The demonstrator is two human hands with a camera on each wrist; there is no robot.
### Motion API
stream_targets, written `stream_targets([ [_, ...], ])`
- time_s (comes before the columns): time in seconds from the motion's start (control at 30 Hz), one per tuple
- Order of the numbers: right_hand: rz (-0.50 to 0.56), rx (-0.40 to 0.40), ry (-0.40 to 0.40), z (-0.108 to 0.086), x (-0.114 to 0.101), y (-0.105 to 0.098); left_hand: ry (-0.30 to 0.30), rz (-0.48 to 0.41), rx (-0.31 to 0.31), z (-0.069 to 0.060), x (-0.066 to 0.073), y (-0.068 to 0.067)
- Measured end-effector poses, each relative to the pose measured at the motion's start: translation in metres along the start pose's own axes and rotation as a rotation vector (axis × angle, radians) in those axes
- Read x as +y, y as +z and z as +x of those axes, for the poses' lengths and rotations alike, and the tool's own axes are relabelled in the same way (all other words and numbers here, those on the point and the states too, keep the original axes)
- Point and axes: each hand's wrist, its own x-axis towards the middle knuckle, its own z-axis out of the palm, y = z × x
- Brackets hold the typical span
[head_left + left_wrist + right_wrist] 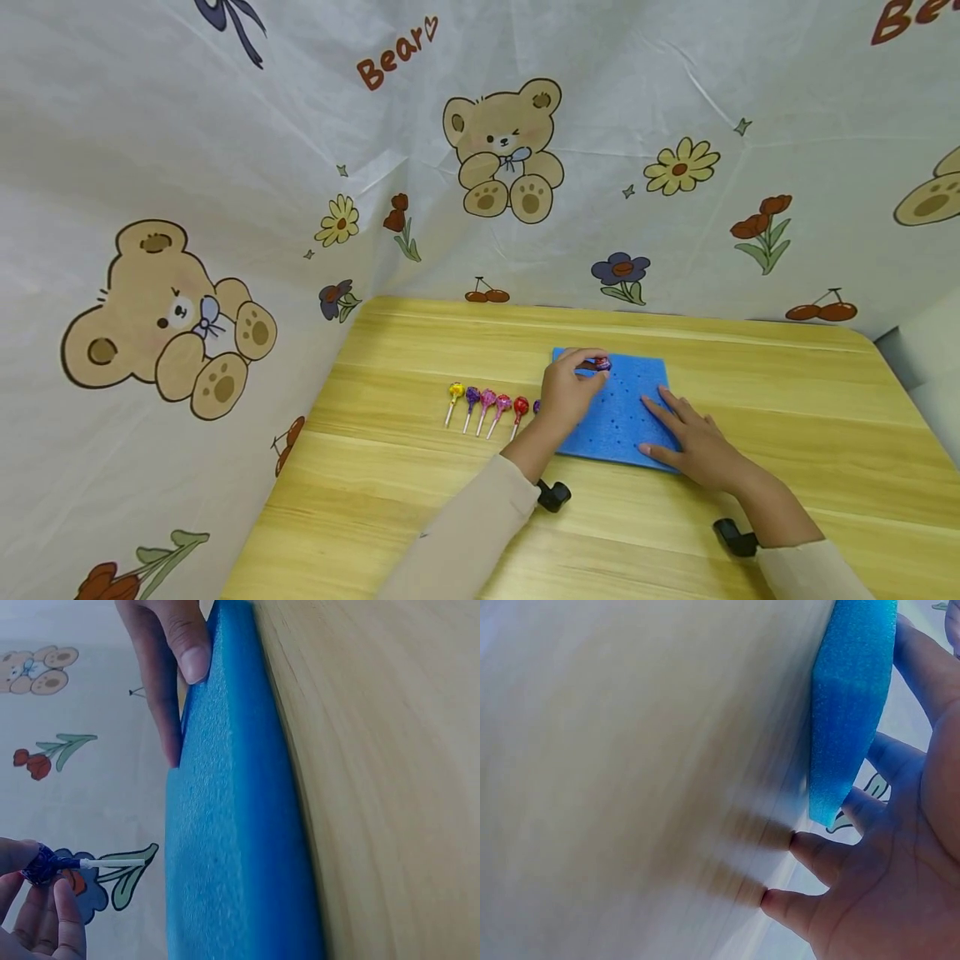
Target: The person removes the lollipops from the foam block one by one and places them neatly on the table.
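My left hand (567,390) pinches a lollipop (45,864) by its dark purple wrapped head, above the far part of a blue foam block (611,450). In the left wrist view the lollipop's white stick (112,863) points toward the foam without touching it. Small dark holes dot the block's top. My right hand (701,446) lies spread at the block's right edge, some fingers on the foam and others on the table in the right wrist view. Left of the block lie several lollipops in a row, among them a yellow one (455,392) and a red one (521,407).
The wooden table (390,500) carries the foam and the lollipops. A cloth printed with bears and flowers (502,150) hangs behind the table and along its left side. Black wrist mounts (553,497) sit by both sleeves.
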Motion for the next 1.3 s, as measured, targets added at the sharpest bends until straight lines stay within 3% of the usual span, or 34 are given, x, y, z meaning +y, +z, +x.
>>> stream_targets([
  [0.63,0.022,0.008,-0.020,-0.001,0.000,-0.001,-0.003,0.003,0.056,-0.007,0.001,-0.044],
  [1.13,0.029,0.007,-0.028,-0.001,0.002,-0.001,0.005,-0.018,0.086,-0.022,-0.011,-0.074],
  [1.3,0.019,0.009,-0.030,-0.001,0.003,0.000,-0.030,-0.028,0.122,-0.024,-0.016,-0.086],
])
